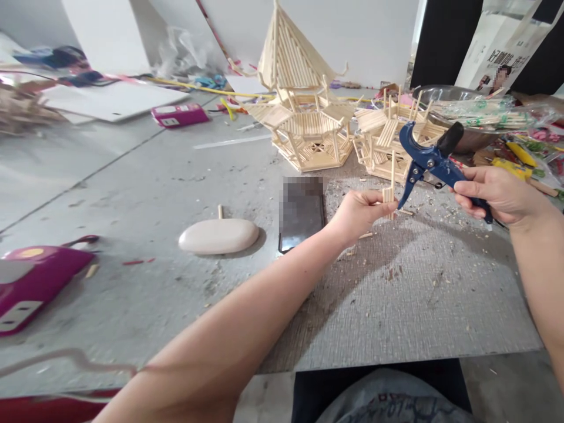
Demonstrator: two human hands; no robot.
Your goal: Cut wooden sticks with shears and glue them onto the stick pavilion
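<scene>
My left hand (358,212) pinches a small bundle of short wooden sticks (389,192), held upright above a grey mat (396,305). My right hand (497,194) grips the handles of a blue cutter (429,161), whose jaw sits right beside the sticks. Behind them stands a pagoda model made of wooden sticks (297,100), with a second partly built stick structure (388,138) to its right.
A black phone (302,214) lies left of my left hand, and a pale oval stone-like object (219,236) lies further left. Magenta boxes (30,282) (180,114) sit on the grey floor. Bags of sticks (480,114), a metal bowl (443,93) and wood scraps crowd the right.
</scene>
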